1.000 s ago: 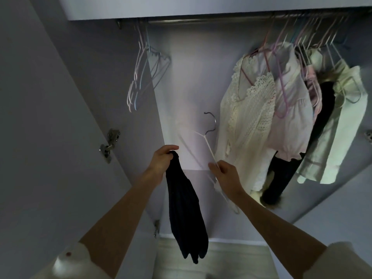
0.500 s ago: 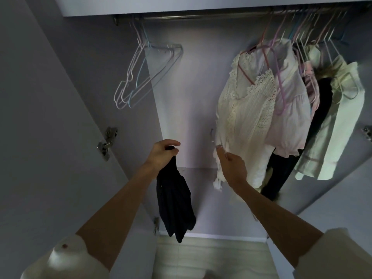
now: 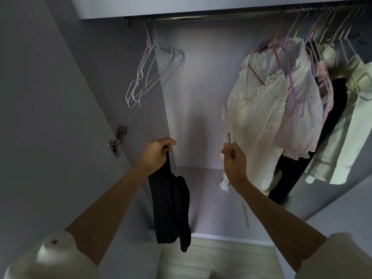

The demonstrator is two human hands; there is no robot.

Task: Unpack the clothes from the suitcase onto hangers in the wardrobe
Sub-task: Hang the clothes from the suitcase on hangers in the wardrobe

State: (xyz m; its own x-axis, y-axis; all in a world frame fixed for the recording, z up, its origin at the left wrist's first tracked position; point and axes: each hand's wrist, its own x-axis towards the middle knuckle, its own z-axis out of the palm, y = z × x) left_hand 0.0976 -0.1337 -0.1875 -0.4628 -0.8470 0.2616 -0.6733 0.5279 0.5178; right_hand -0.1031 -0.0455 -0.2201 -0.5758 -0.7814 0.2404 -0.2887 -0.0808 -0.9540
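Note:
My left hand (image 3: pixel 157 153) grips the top of a dark garment (image 3: pixel 171 206) that hangs limp below it, in front of the open wardrobe. My right hand (image 3: pixel 234 160) holds a white hanger (image 3: pixel 225 121) by its metal hook, the hanger seen almost edge-on beside a cream lace blouse (image 3: pixel 255 117). Overhead runs the metal rail (image 3: pixel 211 16). A few bare pastel hangers (image 3: pixel 149 77) hang at its left end. The suitcase is out of view.
More clothes fill the right side of the rail: a pale pink blouse (image 3: pixel 298 109), a dark garment (image 3: pixel 322 141) and a light green shirt (image 3: pixel 346 133). The open door (image 3: pixel 50 117) with its hinge (image 3: pixel 118 137) stands on the left. Pale floor (image 3: pixel 211 256) lies below.
The hanger in my right hand has turned from face-on to edge-on, and my grip has shifted to its hook. The view has drifted, and the dark garment swings a little under my left hand.

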